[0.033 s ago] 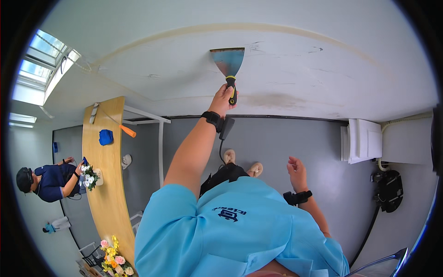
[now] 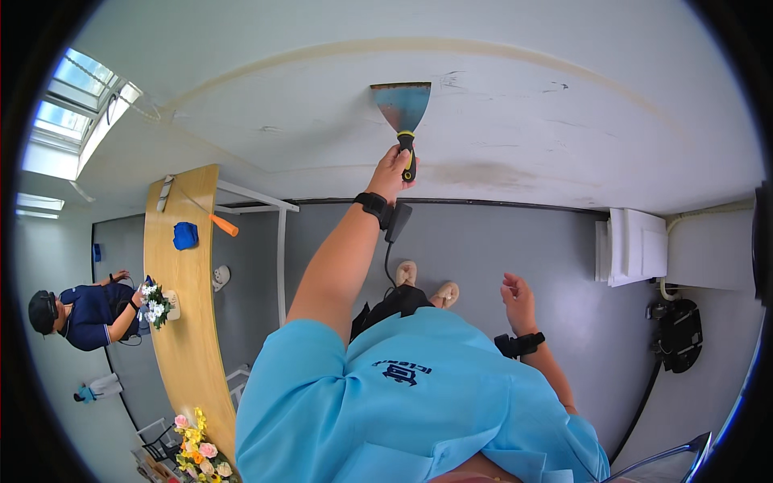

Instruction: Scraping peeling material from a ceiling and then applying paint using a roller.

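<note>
My left hand (image 2: 394, 169) grips the black-and-yellow handle of a putty knife (image 2: 402, 103), whose wide, blotchy metal blade lies at the white wall (image 2: 499, 113); whether it touches cannot be told. Dark scuffs and scratches mark the wall around the blade, with a brownish smudge lower down. A tan line curves across above it. My right hand (image 2: 517, 300) hangs over the grey floor to the right, fingers loosely bent and apart, holding nothing.
Left stands a wooden table (image 2: 173, 346) with orange-handled tool (image 2: 224, 225), blue bundle (image 2: 185, 235) and flowers (image 2: 197, 443). A co-worker (image 2: 80, 320) is beside it, another person (image 2: 95, 390) farther off. White panels (image 2: 636, 245) lean at right, near a black object (image 2: 678, 336).
My left hand and the putty knife have shifted slightly to the right along the wall. My right hand looks the same.
</note>
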Action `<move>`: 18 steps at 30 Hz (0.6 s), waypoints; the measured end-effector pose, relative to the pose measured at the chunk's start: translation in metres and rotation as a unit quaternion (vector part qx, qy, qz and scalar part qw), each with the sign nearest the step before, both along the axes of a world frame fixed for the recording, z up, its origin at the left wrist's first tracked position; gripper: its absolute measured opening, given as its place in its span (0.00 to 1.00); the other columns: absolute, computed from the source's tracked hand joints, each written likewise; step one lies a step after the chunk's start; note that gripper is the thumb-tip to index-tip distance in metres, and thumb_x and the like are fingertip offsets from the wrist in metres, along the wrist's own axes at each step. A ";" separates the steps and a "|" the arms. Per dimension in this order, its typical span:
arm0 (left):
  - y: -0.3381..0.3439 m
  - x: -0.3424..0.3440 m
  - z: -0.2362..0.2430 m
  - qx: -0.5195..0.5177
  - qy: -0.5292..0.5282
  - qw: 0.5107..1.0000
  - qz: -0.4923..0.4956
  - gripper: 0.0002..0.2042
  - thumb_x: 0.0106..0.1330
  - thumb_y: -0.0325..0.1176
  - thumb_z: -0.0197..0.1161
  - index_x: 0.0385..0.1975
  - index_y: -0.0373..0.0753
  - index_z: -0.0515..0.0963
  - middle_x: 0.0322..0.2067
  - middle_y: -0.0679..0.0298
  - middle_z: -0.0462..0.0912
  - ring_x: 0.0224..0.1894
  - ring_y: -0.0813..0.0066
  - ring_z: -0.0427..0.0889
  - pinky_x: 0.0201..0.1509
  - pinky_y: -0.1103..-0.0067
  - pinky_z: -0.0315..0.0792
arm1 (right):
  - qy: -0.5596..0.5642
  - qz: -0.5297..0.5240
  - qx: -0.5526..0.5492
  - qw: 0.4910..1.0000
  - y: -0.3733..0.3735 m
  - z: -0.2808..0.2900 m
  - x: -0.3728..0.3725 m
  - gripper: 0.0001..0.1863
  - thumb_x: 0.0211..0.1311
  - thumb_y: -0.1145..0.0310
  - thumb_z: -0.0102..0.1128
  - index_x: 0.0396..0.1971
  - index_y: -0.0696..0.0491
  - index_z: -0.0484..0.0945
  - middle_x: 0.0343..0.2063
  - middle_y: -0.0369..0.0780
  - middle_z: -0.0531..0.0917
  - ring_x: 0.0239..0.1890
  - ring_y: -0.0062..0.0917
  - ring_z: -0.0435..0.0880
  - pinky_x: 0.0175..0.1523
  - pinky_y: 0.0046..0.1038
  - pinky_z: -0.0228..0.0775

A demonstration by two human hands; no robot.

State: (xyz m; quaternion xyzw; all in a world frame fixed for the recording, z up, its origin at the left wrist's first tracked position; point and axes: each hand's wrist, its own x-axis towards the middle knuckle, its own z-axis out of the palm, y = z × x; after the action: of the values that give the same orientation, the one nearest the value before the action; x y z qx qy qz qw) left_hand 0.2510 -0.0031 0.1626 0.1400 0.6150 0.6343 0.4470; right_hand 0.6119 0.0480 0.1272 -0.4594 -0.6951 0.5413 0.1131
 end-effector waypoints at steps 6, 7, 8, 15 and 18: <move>-0.008 -0.021 -0.022 0.000 -0.007 1.000 0.000 0.14 0.65 0.44 0.45 0.48 0.48 0.66 0.37 0.68 0.73 0.39 0.81 0.70 0.42 0.76 0.66 | -0.009 0.020 -0.011 1.000 -0.010 0.000 -0.039 0.15 0.55 0.69 0.51 0.43 0.56 0.72 0.36 0.40 0.76 0.34 0.21 0.75 0.40 0.23 0.68; -0.011 -0.024 -0.026 -0.006 0.000 1.000 0.001 0.14 0.65 0.44 0.46 0.48 0.48 0.66 0.37 0.68 0.73 0.39 0.81 0.69 0.42 0.76 0.66 | -0.014 0.023 -0.011 1.000 -0.010 -0.002 -0.045 0.15 0.55 0.69 0.51 0.43 0.56 0.72 0.36 0.40 0.76 0.34 0.21 0.75 0.40 0.23 0.68; -0.012 -0.026 -0.029 -0.006 -0.005 1.000 0.002 0.14 0.65 0.44 0.46 0.48 0.48 0.66 0.37 0.68 0.73 0.39 0.81 0.69 0.42 0.76 0.66 | -0.011 0.031 0.006 0.999 -0.007 -0.002 -0.051 0.15 0.55 0.70 0.51 0.43 0.56 0.72 0.36 0.40 0.76 0.34 0.21 0.75 0.40 0.23 0.68; -0.025 -0.039 -0.061 -0.013 -0.045 0.999 -0.002 0.14 0.64 0.44 0.48 0.47 0.48 0.66 0.37 0.69 0.73 0.39 0.81 0.69 0.42 0.73 0.66 | -0.011 0.050 0.022 0.998 -0.015 0.003 -0.103 0.14 0.55 0.70 0.51 0.42 0.56 0.72 0.36 0.39 0.76 0.34 0.20 0.75 0.39 0.23 0.69; -0.027 -0.043 -0.081 -0.025 -0.050 0.998 -0.009 0.15 0.64 0.45 0.48 0.47 0.48 0.66 0.37 0.69 0.73 0.39 0.81 0.69 0.43 0.72 0.66 | 0.007 0.039 -0.001 0.999 -0.026 -0.009 -0.116 0.14 0.56 0.72 0.51 0.43 0.58 0.71 0.33 0.36 0.76 0.32 0.14 0.72 0.38 0.18 0.66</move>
State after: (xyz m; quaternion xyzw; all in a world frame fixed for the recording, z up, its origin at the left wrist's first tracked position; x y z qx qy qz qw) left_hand 0.2076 -0.0300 0.0818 0.1026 0.6060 0.6208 0.4866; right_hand 0.4958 0.0225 0.1182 -0.4282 -0.7113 0.5490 0.0965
